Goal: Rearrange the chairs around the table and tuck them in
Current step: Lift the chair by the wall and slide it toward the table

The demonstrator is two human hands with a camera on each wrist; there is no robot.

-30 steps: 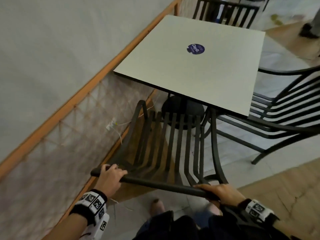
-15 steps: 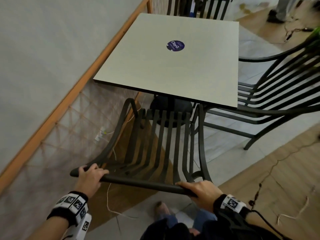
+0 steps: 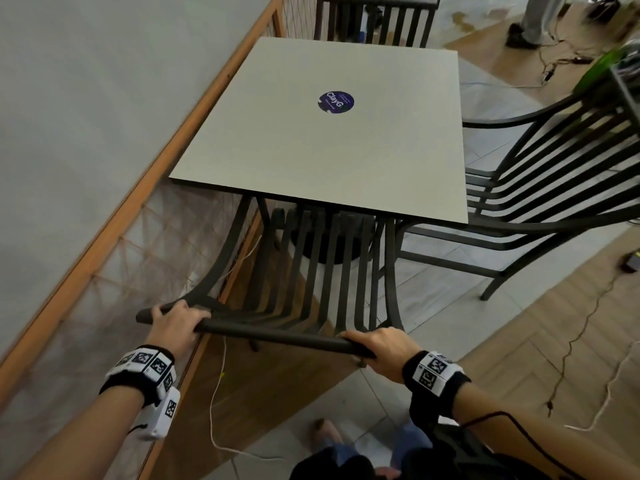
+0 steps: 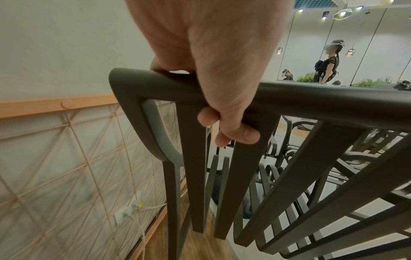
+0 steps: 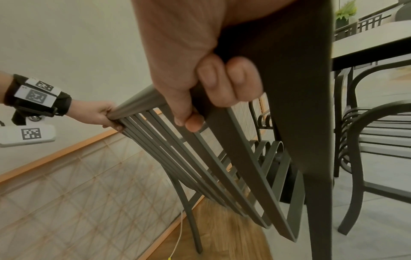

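Observation:
A dark metal slatted chair stands at the near edge of the square pale table, its seat front under the tabletop. My left hand grips the left end of the chair's top rail, fingers curled round it. My right hand grips the rail's right end, fingers wrapped under the bar. A second dark chair stands at the table's right side, angled away. A third chair is at the far side.
A wall with an orange wooden rail and mesh panel runs close along the left. White cables lie on the floor by my feet, more cables on the right. Another person's legs stand at the far right.
The chair has slid forward, so its seat now reaches further under the table. Both hands keep their hold on the top rail and have moved forward with it.

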